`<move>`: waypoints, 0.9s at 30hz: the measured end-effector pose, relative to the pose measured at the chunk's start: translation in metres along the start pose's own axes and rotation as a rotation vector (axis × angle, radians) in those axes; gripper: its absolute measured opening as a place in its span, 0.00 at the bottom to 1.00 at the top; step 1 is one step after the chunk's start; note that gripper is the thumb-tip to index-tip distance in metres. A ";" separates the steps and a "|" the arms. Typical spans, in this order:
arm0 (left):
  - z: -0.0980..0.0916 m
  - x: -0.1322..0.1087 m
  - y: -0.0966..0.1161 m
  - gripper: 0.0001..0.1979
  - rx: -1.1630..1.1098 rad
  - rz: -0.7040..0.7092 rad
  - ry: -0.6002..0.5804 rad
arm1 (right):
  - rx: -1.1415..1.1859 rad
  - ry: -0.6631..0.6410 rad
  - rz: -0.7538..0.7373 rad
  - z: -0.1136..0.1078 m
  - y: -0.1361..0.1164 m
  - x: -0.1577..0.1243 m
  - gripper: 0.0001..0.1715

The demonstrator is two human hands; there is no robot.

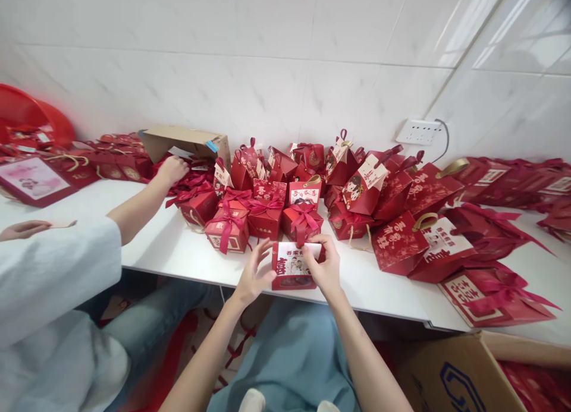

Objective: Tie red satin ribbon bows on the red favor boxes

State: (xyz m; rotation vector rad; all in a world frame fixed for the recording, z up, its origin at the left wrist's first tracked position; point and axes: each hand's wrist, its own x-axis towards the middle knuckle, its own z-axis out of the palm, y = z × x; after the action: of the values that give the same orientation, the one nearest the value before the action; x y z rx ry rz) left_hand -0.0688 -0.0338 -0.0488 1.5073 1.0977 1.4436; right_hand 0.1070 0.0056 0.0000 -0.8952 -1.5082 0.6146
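At the front edge of the table, right in front of me, stands a small red gift box (pixel 294 282). Its white card (pixel 289 260) has a printed picture and red characters. My right hand (pixel 325 266) is closed on the upper right of this box, thumb on the card's face and fingers at the top near a dark red ribbon loop. To the left of the box, my left hand (pixel 255 275) has its fingers apart, with the thumb tip close to the box's side; whether it touches I cannot tell. Behind are red boxes with ribbon bows, including one with a white label (pixel 228 227).
On my left a co-worker's hand (pixel 173 169) reaches by an open cardboard box (pixel 187 137). Red gift boxes (pixel 439 245) crowd the white table (pixel 173 245) to the right. A red basin (pixel 53 118) lies far left; another carton (pixel 439 376) stands below the table's right side.
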 end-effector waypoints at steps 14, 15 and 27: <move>0.002 -0.013 0.004 0.36 0.489 -0.185 -0.140 | -0.019 0.034 0.003 -0.004 0.000 -0.001 0.06; 0.002 -0.013 0.004 0.36 0.450 -0.180 -0.136 | 0.003 0.045 0.039 -0.005 0.000 0.000 0.06; 0.006 -0.022 0.024 0.41 -0.129 -0.109 -0.025 | 0.558 0.400 0.427 -0.022 0.004 0.008 0.16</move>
State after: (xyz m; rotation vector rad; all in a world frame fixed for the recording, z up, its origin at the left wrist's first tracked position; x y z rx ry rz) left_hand -0.0609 -0.0621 -0.0339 1.3511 1.0354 1.3893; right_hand 0.1294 0.0121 0.0050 -0.8360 -0.7257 1.0344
